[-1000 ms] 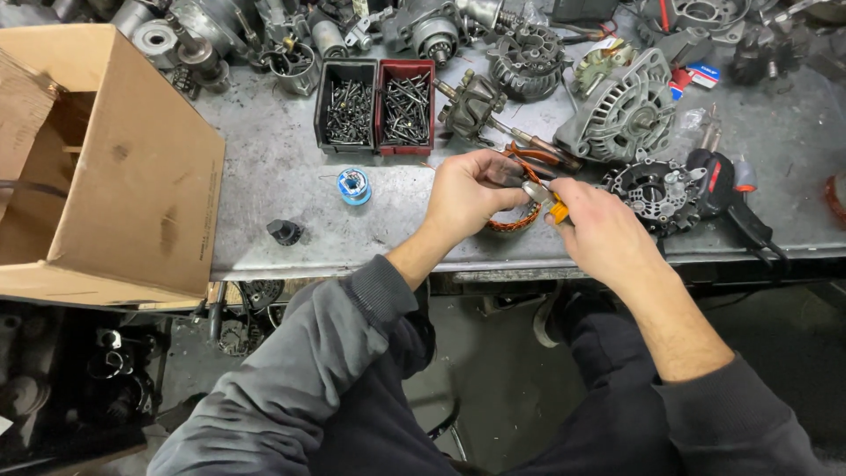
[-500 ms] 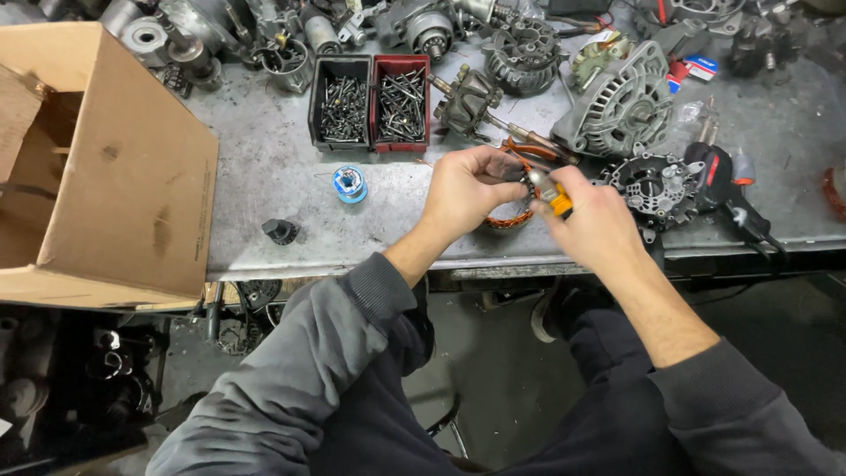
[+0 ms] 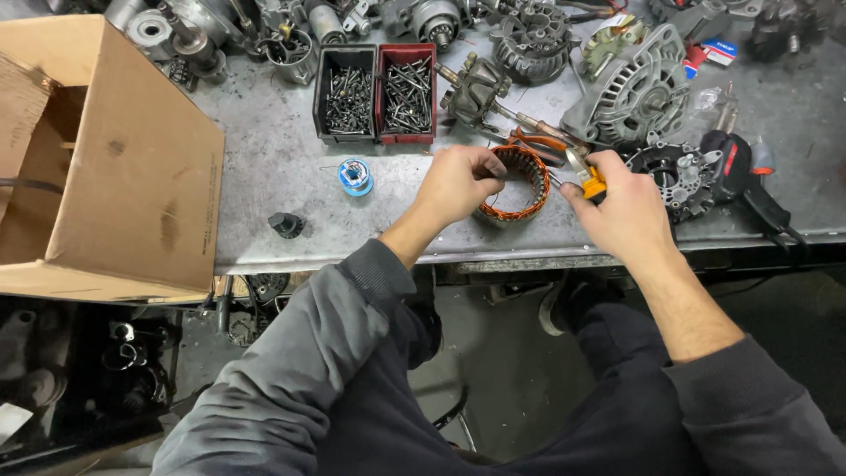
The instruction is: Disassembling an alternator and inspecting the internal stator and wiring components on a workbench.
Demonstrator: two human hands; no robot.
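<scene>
Grip: left hand [image 3: 458,182] pinches the near-left rim of the stator ring [image 3: 515,183], fingers closed on it; right hand [image 3: 621,207] is wrapped shut around the orange-handled pliers [image 3: 589,179], whose nose points at the ring's right side.
Ring position: copper-wound stator ring sits on the grey metal bench [image 3: 282,167] close to its front edge, between the two hands, tilted up slightly toward the person.
Contact point: whether the pliers' tip actually grips a wire lead cannot be told; it lies right at the winding.
Doing it well: judging from the pose, the left hand should brace the ring firmly against the bench so the tool's pull does not drag it; the pliers ought to take only the wire end, not the lacquered coils.
Risk: a slip could nick the windings or push the ring off the front edge.
Nearby: alternator housing [image 3: 630,92] behind, black and red screw bins [image 3: 377,92], small blue spool [image 3: 355,175], cardboard box [image 3: 115,176] well to the left.
</scene>
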